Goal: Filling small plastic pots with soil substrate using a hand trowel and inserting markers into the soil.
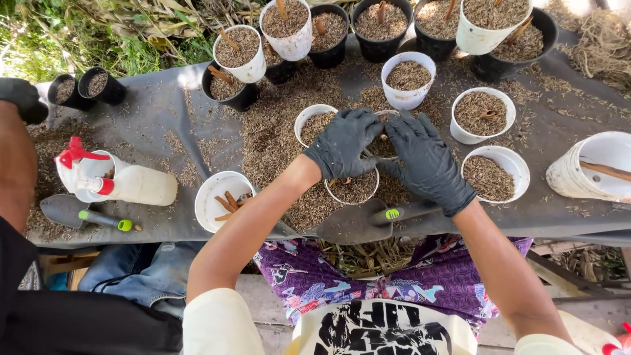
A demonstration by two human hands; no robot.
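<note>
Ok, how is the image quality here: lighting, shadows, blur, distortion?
Head view: bright daylight, sharp throughout, no motion blur; the left hand and right hand in black gloves read clearly; the white pots at right verge on overexposed; soft shadows on the grey table cover; wide-angle bending at the edges.

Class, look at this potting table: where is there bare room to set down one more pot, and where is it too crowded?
Barest: the grey sheet between the two small black pots and the spray bottle. A narrower strip lies right of the trowel, along the near edge. Crowded: the back row of pots and around the gloved left hand and right hand.
</note>
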